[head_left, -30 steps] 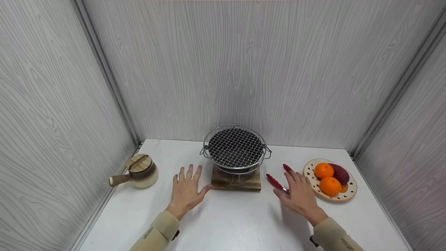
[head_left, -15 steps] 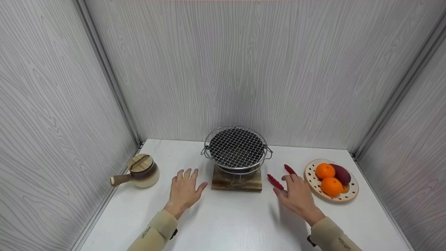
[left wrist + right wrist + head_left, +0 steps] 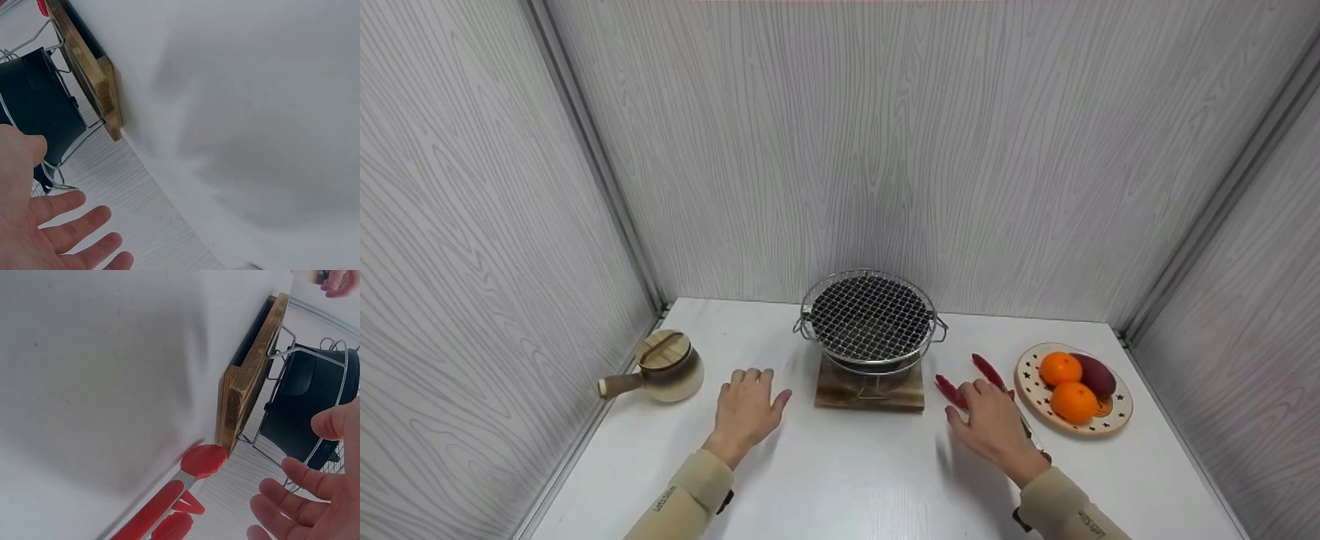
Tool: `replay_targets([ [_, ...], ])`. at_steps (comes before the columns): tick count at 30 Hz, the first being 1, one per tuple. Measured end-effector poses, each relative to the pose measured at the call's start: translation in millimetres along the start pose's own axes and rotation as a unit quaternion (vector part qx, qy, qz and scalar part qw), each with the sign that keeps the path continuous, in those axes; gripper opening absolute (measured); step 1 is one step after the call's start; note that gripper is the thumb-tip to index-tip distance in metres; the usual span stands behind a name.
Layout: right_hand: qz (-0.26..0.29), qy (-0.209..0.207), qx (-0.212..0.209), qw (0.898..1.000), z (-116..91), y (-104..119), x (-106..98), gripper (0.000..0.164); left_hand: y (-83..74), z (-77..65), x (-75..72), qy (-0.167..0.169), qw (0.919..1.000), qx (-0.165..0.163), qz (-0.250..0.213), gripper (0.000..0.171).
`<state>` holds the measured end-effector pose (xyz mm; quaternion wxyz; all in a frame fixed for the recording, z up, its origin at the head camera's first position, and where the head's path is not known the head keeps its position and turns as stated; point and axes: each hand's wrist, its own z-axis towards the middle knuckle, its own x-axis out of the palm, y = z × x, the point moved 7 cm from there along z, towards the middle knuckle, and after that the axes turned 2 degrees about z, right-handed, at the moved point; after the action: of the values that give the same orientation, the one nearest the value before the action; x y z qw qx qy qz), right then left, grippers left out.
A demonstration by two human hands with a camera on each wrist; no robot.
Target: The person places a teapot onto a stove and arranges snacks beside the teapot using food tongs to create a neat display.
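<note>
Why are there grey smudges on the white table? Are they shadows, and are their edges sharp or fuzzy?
They look like shadows with fuzzy edges: in the head view, soft ones lie on the table beside the left hand and right hand; in the left wrist view, broad grey patches spread over it; in the right wrist view too, with a faint pinkish tint near the red tongs.

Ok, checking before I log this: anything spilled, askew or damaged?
Nothing stands out: the grill sits on its wooden base, the lid is on the pot, the oranges rest on the plate; the right hand partly hides the tongs.
</note>
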<state>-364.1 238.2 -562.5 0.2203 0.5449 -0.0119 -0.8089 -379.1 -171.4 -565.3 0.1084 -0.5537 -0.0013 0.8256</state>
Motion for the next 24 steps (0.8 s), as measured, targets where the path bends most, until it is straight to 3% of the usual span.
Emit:
replay_targets([
  [12, -0.020, -0.045, -0.046, 0.998, 0, 11, 7, 0.017, 17.2, 1.9, -4.8, 0.007, 0.9999, -0.013, 0.009, 0.045],
  [24, 0.003, -0.015, -0.045, 0.999, 5, 16, 22, 0.013, 37.7, 5.0, -10.1, 0.004, 0.9994, -0.028, 0.022, 0.038],
])
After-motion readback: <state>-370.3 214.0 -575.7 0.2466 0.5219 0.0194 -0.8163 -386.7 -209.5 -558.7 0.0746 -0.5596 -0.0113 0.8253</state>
